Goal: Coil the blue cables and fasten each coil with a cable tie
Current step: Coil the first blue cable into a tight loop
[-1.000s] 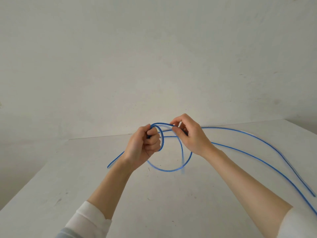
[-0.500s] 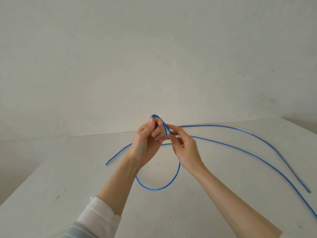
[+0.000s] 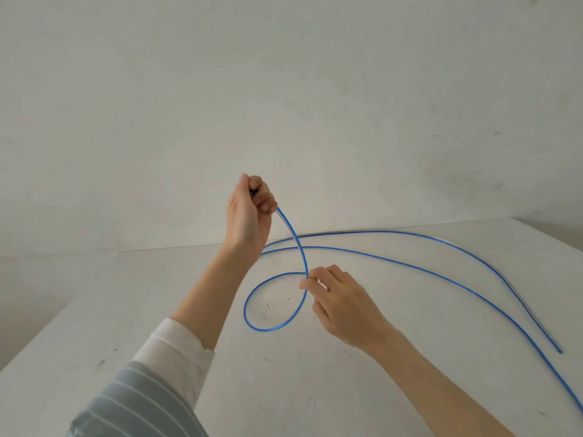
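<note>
Blue cables (image 3: 419, 257) sprawled in long arcs over the right half of the white bench (image 3: 94, 326), loose ends trailing off toward the near right edge. Largest first: bench bare-looking and lightly scuffed, against a plain pale wall (image 3: 284, 89); no cable tie anywhere in view. Next, two forearms reaching in, the left in a white cuff and striped grey sleeve (image 3: 142, 402). Left hand (image 3: 249, 216) raised above the bench, fingers curled tight round one cable end, strand dropping from the fist. Right hand (image 3: 340, 301) low, near the bench, thumb and forefinger closed in a pinch at the crossing where that strand meets itself. Smallest: single loop (image 3: 252, 310) hanging below the pinch, round, roughly level with the bench surface; touching it or not, cannot tell.

Step in hand, as judged: forming the first turn of the coil; task barely begun, second cable untouched.

To do it well:
- Keep the pinch firm at the crossing, so the loop does not spring open.
- Feed slack with the left, laying each new turn the same size onto the first.
- Roll the strand slightly per turn, letting the springy cable lie flat, not in a figure eight.
- Watch the long tail for snagging the other cable.
</note>
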The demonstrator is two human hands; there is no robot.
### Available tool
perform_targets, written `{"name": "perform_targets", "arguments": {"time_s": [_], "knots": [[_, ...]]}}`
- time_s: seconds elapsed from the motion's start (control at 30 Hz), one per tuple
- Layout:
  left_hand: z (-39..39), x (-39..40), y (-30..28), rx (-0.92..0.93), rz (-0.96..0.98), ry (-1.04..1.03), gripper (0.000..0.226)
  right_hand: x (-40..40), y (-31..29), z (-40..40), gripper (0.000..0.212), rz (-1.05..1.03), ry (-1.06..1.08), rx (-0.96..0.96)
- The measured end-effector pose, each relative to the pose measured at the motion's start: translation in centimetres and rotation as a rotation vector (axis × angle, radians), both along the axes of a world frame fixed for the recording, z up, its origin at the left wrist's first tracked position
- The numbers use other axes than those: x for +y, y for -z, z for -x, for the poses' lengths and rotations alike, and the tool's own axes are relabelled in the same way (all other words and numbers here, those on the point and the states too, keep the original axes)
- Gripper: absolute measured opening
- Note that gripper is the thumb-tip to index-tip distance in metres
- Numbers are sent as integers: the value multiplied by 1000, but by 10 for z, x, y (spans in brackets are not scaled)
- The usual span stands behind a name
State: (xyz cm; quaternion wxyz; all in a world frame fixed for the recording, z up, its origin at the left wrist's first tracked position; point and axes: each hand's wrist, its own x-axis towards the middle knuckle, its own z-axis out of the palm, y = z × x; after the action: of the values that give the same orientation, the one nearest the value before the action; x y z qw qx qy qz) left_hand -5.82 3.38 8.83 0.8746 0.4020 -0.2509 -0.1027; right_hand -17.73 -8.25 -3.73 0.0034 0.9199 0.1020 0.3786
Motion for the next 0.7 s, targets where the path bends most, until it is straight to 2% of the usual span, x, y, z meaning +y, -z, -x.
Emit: {"name": "perform_targets", "arguments": {"time_s": [0.1,0.2,0.3,0.37,0.43,0.47,0.57,0.63,0.7], "knots": [[-7,-1,-6,-55,-43,-50,39,-15,2,-5,28,221,86,-112],[-10,-4,-7,-65,-41,-51,40,-22,-3,-15,30,276,62,-199],[-15,-4,-8,-48,-10,-63,39,-22,-8,-19,29,246,-90,-181],[-19,-4,-6,-38,-19,-93,37,-19,-8,-18,38,-19,-222,-50],[-24,-4,-1,-9,-47,-136,37,-15,-6,-14,48,-461,-289,109],[-27,-5,2,21,-55,-160,36,-11,-6,-14,47,-643,-319,154],[-34,-7,8,108,-103,-241,33,3,-9,-20,23,-1000,-424,71],[-35,-7,16,48,-279,-282,33,8,-13,-24,20,-1210,-454,5],[-31,-5,32,-155,-670,-284,30,7,-18,-26,24,-1369,-467,-25]]}}
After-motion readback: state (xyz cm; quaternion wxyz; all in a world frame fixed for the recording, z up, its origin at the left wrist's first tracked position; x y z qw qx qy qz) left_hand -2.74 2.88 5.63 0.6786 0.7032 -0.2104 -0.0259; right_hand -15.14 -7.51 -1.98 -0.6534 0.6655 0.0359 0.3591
